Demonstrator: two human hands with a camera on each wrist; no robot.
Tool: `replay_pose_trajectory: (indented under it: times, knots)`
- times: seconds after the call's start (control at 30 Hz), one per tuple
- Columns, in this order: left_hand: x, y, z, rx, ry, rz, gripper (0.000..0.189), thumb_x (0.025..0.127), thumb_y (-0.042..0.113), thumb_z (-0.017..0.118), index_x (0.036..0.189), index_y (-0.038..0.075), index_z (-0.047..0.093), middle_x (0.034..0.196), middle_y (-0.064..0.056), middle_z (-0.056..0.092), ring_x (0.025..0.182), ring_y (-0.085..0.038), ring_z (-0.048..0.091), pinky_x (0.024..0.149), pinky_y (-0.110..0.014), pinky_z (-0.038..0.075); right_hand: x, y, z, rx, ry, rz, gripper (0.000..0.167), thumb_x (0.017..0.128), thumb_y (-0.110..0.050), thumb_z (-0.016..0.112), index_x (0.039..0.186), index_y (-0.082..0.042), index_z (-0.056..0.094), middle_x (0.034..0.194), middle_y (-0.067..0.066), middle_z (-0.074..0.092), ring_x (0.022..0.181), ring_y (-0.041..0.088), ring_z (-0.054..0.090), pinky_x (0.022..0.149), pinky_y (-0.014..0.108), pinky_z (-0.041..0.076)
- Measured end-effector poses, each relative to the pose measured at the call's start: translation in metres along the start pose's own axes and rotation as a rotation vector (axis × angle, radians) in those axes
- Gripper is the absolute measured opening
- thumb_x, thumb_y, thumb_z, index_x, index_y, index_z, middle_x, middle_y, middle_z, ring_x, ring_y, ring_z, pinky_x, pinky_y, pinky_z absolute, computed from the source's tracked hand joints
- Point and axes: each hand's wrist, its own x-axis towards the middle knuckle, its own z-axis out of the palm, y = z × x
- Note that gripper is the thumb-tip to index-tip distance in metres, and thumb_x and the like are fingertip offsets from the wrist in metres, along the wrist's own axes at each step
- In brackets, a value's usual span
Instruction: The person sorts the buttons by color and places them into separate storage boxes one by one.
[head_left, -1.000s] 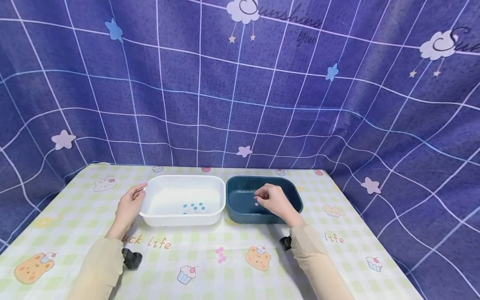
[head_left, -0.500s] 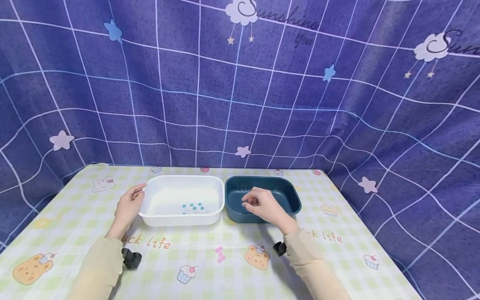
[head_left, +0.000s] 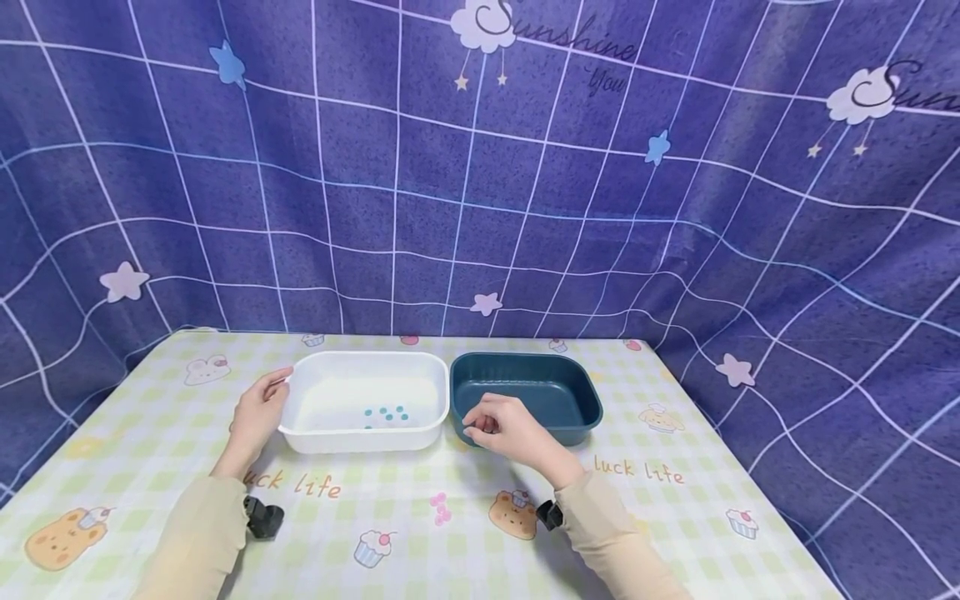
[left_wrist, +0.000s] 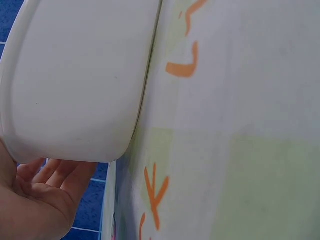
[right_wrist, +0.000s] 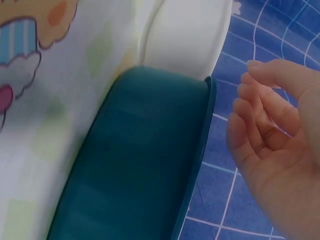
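My left hand (head_left: 258, 408) rests against the left end of the white bin (head_left: 360, 442). In the left wrist view its fingers (left_wrist: 75, 180) reach behind the bin's end wall, partly hidden. Several small teal round pieces (head_left: 387, 413) lie in the white bin's front right part. My right hand (head_left: 510, 429) hovers over the front left of the dark teal bin (head_left: 562, 435), its fingers loosely curled. Nothing shows between thumb and fingers in the right wrist view. The hand covers part of the dark bin's floor.
Both bins stand side by side on a checked tablecloth (head_left: 300, 550) with printed cartoons. Several small pink spots or pieces (head_left: 441, 508) sit in front of the bins; I cannot tell whether they are print. A blue gridded curtain (head_left: 420, 167) hangs behind.
My right hand has moved left and toward me, from inside the dark bin to its front rim. A small pink piece seen below its fingertips is now out of sight. My left hand stays put.
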Motion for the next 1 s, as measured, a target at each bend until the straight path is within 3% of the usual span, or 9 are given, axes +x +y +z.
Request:
replay_pose_trajectory:
  times: [0.27,0.5,1.0]
  knots:
    - [0.000,-0.001,0.000,0.005,-0.006,-0.002,0.047,0.100,0.030,0.032,0.144,0.013,0.036,0.143,-0.019,0.043,0.131,-0.043,0.037,0.102,-0.069,0.006,-0.004,-0.005,0.011,-0.038,-0.055,-0.014,0.007,0.086,-0.010,0.066,0.091,-0.009,0.071,0.074,-0.007,0.054,0.065,0.001,0.049,0.065,0.022,0.048]
    - [0.001,0.000,0.001,0.021,-0.004,-0.010,0.047,0.100,0.031,0.032,0.144,0.013,0.036,0.143,-0.019,0.043,0.131,-0.043,0.038,0.102,-0.068,0.008,-0.006,-0.007,0.018,0.010,-0.087,-0.021,0.009,0.085,-0.010,0.067,0.092,-0.006,0.071,0.076,-0.004,0.057,0.068,0.002,0.051,0.063,0.012,0.047]
    - [0.001,-0.002,0.001,-0.020,0.002,0.003,0.047,0.100,0.028,0.033,0.144,0.012,0.035,0.142,-0.020,0.043,0.128,-0.042,0.042,0.107,-0.065,0.011,-0.004,-0.011,0.035,0.009,-0.167,-0.027,0.010,0.086,-0.011,0.066,0.093,-0.006,0.071,0.079,-0.001,0.059,0.067,-0.001,0.051,0.062,0.010,0.045]
